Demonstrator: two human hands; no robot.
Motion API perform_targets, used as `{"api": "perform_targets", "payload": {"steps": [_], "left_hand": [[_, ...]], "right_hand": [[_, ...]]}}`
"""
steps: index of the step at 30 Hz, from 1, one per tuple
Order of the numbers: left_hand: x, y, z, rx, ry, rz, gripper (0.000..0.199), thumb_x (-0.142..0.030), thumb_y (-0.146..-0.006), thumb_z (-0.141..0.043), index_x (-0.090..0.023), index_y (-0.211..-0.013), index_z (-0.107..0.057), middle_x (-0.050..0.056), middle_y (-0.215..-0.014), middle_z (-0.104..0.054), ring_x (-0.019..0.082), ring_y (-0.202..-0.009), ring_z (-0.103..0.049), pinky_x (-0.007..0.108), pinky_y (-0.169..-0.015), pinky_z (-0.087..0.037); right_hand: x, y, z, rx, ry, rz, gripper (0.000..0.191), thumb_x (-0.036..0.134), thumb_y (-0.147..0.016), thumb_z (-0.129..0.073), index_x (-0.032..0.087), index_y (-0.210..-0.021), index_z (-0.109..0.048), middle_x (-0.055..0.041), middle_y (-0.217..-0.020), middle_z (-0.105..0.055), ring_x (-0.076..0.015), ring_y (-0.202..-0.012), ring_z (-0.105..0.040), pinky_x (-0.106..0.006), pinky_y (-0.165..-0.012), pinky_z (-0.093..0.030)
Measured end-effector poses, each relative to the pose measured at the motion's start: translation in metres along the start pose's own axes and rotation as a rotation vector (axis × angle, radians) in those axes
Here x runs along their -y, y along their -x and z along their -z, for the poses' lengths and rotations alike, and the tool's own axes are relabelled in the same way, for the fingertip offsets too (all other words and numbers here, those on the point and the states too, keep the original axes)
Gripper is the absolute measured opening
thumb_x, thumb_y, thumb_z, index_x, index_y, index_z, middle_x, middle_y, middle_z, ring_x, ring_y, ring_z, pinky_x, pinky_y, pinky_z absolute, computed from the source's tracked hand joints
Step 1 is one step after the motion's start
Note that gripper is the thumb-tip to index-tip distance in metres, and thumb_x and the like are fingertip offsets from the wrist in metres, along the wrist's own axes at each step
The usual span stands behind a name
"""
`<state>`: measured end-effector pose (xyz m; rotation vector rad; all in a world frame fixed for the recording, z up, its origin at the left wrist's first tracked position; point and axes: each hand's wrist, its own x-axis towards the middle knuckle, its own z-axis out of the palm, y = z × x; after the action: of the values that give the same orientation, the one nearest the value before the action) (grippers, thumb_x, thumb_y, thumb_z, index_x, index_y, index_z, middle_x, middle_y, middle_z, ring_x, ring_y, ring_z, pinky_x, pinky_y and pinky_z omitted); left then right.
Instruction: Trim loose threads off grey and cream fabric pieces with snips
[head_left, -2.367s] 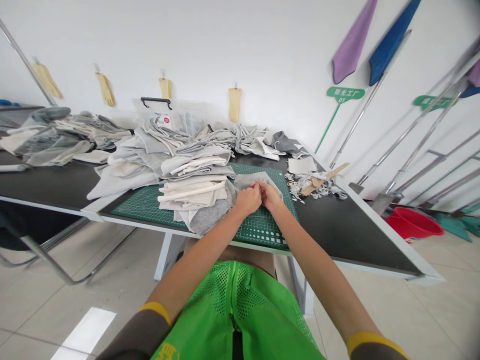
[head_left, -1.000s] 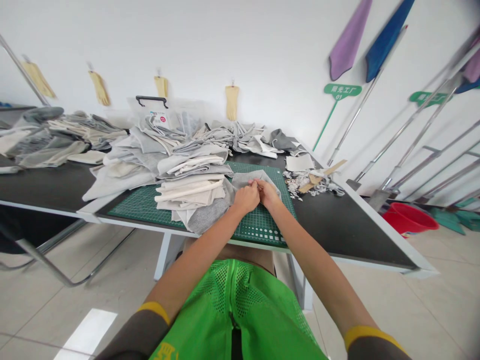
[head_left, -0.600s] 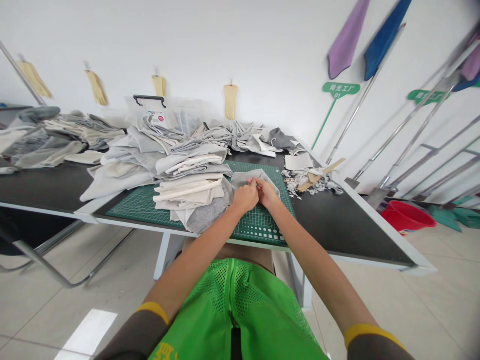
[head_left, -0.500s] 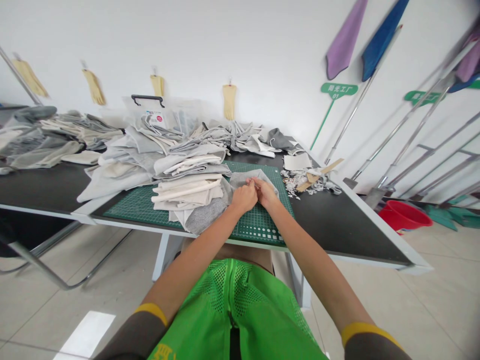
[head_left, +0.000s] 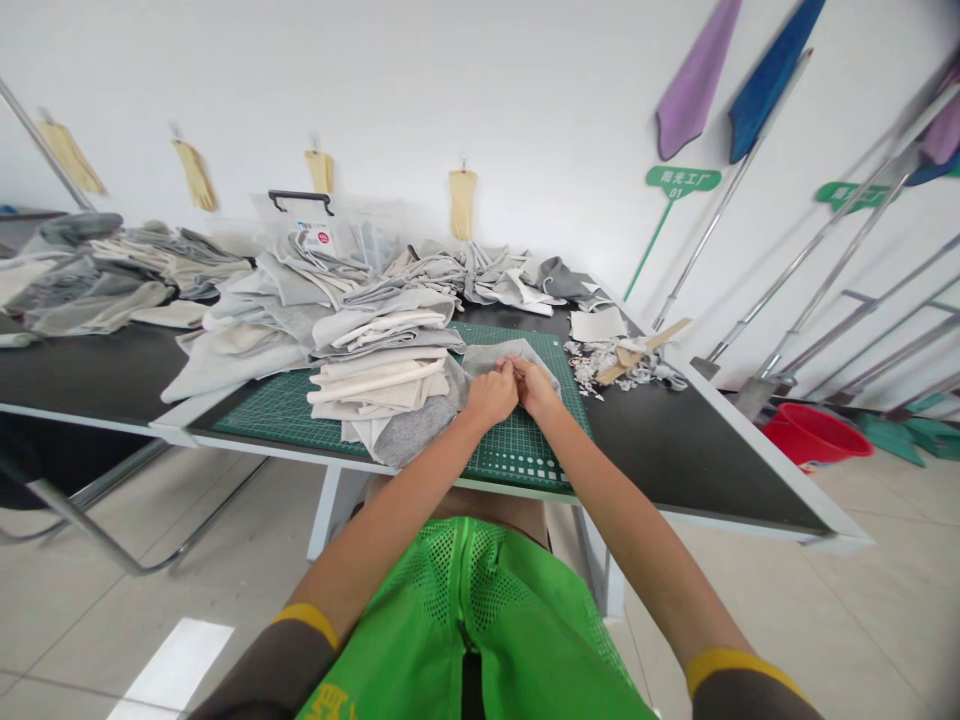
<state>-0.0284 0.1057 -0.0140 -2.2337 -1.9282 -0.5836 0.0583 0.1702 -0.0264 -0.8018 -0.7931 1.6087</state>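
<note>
A grey cloth piece (head_left: 480, 356) lies on the green cutting mat (head_left: 525, 452), partly covered by both hands. My left hand (head_left: 493, 392) is closed, its fingertips pinched at the near part of that cloth. Right against it, my right hand (head_left: 534, 386) is also closed, with the fingertips of both hands meeting. What exactly sits between the fingertips is too small to make out. A stack of folded grey and cream cloths (head_left: 386, 372) stands just left of my hands.
More cloth heaps (head_left: 255, 310) lie left and along the wall (head_left: 510, 275). Scraps (head_left: 634, 368) with a tan strip lie at right. A clear box (head_left: 311, 225) stands behind. Mops lean on the right wall beside a red bucket (head_left: 817, 437).
The view has shifted slightly, so the surroundings appear a little further right. Both hands stay together at the grey cloth, with hardly any visible movement.
</note>
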Motion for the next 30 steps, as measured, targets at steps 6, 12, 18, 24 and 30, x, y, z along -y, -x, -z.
{"api": "perform_targets", "payload": {"steps": [6, 12, 18, 24, 30], "left_hand": [[0.0005, -0.0004, -0.0010, -0.015, -0.013, 0.000, 0.042, -0.029, -0.094, -0.028, -0.013, -0.131, -0.037, 0.014, -0.093, -0.068, 0.027, -0.084, -0.066, 0.037, -0.072, -0.049], [0.0007, -0.0002, -0.0003, -0.012, -0.017, -0.002, 0.042, -0.028, -0.094, -0.027, -0.015, -0.133, -0.034, 0.012, -0.092, -0.068, 0.026, -0.083, -0.067, 0.037, -0.072, -0.049], [-0.0008, 0.0008, 0.0021, 0.001, -0.017, 0.005, 0.042, -0.027, -0.093, -0.029, -0.013, -0.132, -0.036, 0.013, -0.094, -0.068, 0.026, -0.086, -0.067, 0.036, -0.075, -0.049], [-0.0007, 0.0005, 0.0021, 0.005, -0.009, 0.017, 0.042, -0.025, -0.093, -0.028, -0.013, -0.132, -0.035, 0.013, -0.094, -0.067, 0.027, -0.085, -0.066, 0.037, -0.074, -0.049], [-0.0014, 0.0009, 0.0034, 0.008, -0.015, 0.005, 0.045, -0.025, -0.093, -0.029, -0.013, -0.136, -0.030, 0.014, -0.093, -0.068, 0.026, -0.085, -0.067, 0.037, -0.074, -0.049]], "right_hand": [[-0.0015, -0.0010, 0.0001, -0.021, 0.007, 0.009, 0.002, 0.016, -0.073, -0.063, 0.018, -0.072, -0.064, -0.0011, -0.064, -0.071, -0.0142, -0.060, -0.065, -0.024, -0.062, -0.055], [-0.0010, 0.0012, -0.0023, -0.027, -0.006, 0.018, 0.002, 0.017, -0.075, -0.062, 0.018, -0.074, -0.064, -0.0021, -0.067, -0.072, -0.0154, -0.066, -0.067, -0.025, -0.068, -0.056], [0.0006, 0.0024, -0.0035, -0.033, -0.006, -0.003, 0.010, 0.012, -0.076, -0.057, 0.018, -0.072, -0.063, -0.0021, -0.064, -0.071, -0.0148, -0.064, -0.067, -0.024, -0.066, -0.056], [0.0003, 0.0029, -0.0027, -0.021, -0.005, 0.004, 0.005, 0.015, -0.076, -0.061, 0.017, -0.072, -0.064, -0.0029, -0.066, -0.072, -0.0147, -0.066, -0.068, -0.024, -0.068, -0.056], [0.0007, 0.0023, -0.0023, -0.017, 0.002, 0.018, 0.002, 0.016, -0.076, -0.063, 0.017, -0.074, -0.063, -0.0029, -0.068, -0.072, -0.0158, -0.067, -0.068, -0.026, -0.068, -0.056]]}}
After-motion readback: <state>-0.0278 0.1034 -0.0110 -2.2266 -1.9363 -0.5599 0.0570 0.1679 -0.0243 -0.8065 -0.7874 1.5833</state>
